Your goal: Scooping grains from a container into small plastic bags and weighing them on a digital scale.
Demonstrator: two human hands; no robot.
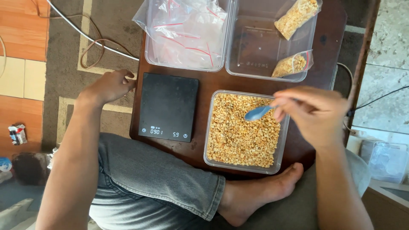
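My right hand (317, 113) holds a light blue plastic spoon (258, 113), its bowl just above the yellow split grains that fill a clear square tub (207, 140) at the front of a small dark wooden table (328, 51). My left hand (111, 85) rests curled at the table's left edge, holding nothing, beside a flat black digital scale (168, 106) with a lit display.
At the back stand two clear tubs: the left one (149, 57) holds empty zip bags, the right one (255, 47) holds two small filled bags (297, 17). My crossed legs lie in front. White cables run over the carpet at left. A clear container (388, 162) sits at right.
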